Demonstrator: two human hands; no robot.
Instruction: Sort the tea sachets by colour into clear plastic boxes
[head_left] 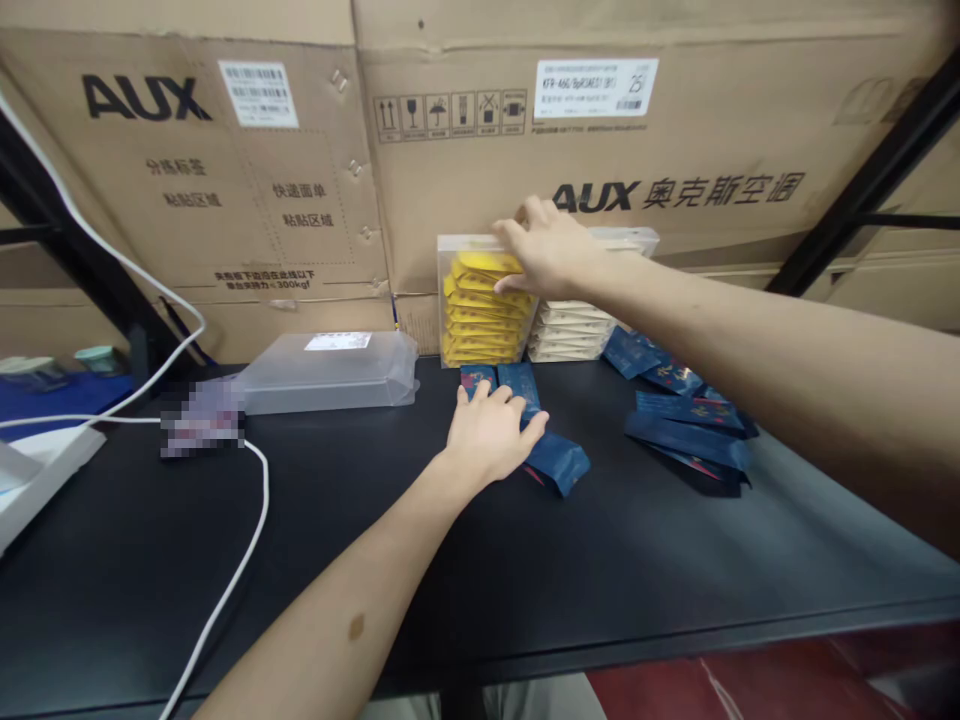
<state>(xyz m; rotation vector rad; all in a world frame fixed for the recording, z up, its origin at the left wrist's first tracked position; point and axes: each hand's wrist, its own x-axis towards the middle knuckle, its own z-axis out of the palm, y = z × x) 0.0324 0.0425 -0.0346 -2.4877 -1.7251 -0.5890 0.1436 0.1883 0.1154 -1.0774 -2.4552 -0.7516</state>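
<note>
Two clear upright boxes stand against the cardboard: one holds a stack of yellow packets [484, 318], the other a stack of cream packets [570, 330]. My right hand [546, 245] is at the top right of the yellow packets' box, fingers apart, thumb in front of the packets. Lower down, my left hand [491, 430] rests with spread fingers on blue packets [517, 380] in front of the boxes. One more blue packet [559, 460] lies just right of that hand. Further right is a loose pile of blue packets [690, 435], partly behind my right forearm.
A closed clear plastic box [322, 375] with a white label lies left of centre on the black table [585, 580]. A white cable [262, 500] runs over the left side. At the far left are a white tray [52, 470] and a blue surface. Large cardboard boxes [465, 160] form the back.
</note>
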